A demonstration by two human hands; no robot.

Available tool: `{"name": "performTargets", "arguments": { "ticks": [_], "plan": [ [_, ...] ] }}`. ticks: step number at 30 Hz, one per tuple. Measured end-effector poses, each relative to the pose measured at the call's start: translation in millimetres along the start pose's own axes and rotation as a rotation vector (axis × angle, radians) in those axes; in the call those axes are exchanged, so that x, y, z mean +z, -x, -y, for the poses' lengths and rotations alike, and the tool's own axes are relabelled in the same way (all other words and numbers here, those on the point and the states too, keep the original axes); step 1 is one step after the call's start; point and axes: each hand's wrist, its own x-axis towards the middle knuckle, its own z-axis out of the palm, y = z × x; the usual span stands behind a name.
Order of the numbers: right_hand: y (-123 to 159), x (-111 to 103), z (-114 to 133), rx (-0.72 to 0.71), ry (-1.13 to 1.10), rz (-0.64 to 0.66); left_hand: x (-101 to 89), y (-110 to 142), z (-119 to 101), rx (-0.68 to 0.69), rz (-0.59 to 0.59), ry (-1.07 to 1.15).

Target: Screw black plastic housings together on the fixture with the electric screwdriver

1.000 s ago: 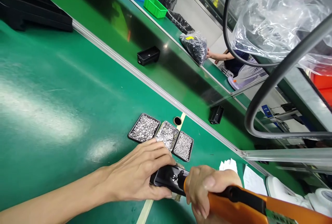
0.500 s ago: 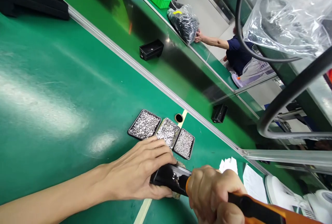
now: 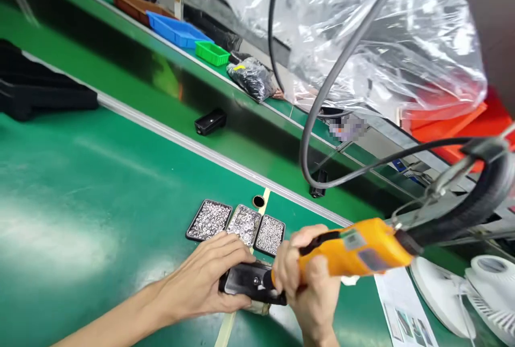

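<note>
My left hand grips the left end of a black rectangular housing, thumb along the near side and fingers over the far side. My right hand is wrapped round an orange electric screwdriver, held slanting with its tip down at the housing. Close by the tip a shiny screw head shows in the housing. Beneath the housing lies a worn block, mostly covered. Just beyond my left hand are small trays of metal parts: a left tray, a middle tray and a right tray.
A cable loops from above near the screwdriver. Black housings lie on the green belt beyond the metal rail. A printed sheet and a white fan are at right. A person's hand touches a plastic-wrapped bundle.
The screwdriver has swung from pointing low right to rising up and right, its body now in full view. My left hand keeps its grip on the housing. The camera view has tilted and shifted.
</note>
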Motion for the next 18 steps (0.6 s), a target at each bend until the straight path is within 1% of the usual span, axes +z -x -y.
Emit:
{"name": "performTargets", "arguments": {
  "ticks": [2, 3, 4, 6, 7, 9, 11, 12, 13, 14, 16, 18],
  "plan": [
    [-19, -3, 10, -0.119, -0.058, -0.081, -5.0, 0, -1, -0.01, 0.027, -0.026],
    [-28, -7, 12, -0.169, -0.031, -0.135, -7.6, 0, -3, -0.022, 0.055, -0.041],
    [-37, -13, 13, -0.193, 0.023, -0.185, -9.7, 0, -5, -0.037, 0.087, -0.065],
    [-51, -28, 7, -0.166, 0.186, -0.229, -9.9, 0, -10, -0.049, 0.123, -0.154],
    [-56, -37, 3, -0.134, 0.301, -0.222, -7.3, 0, -11, -0.027, 0.112, -0.217],
    [-61, -58, -5, -0.093, 0.507, -0.156, 2.4, -3, -12, 0.086, 0.026, -0.35],
    [-57, -81, -8, -0.052, 0.836, -0.074, 13.5, -8, -12, 0.185, -0.057, -0.395],
    [-51, -94, -7, -0.012, 1.03, -0.054, 17.1, -11, -12, 0.191, -0.083, -0.365],
    [-43, -108, -5, 0.045, 1.241, -0.053, 18.4, -14, -14, 0.15, -0.096, -0.297],
    [-31, -124, -3, 0.117, 1.411, -0.084, 17.4, -18, -16, 0.065, -0.105, -0.192],
    [-3, -158, 1, 0.244, 1.518, -0.211, 9.5, -24, -21, -0.212, -0.118, 0.145],
    [27, -195, 0, 0.4, 1.587, -0.386, -1.1, -29, -25, -0.55, -0.221, 0.634]
  ]
}}
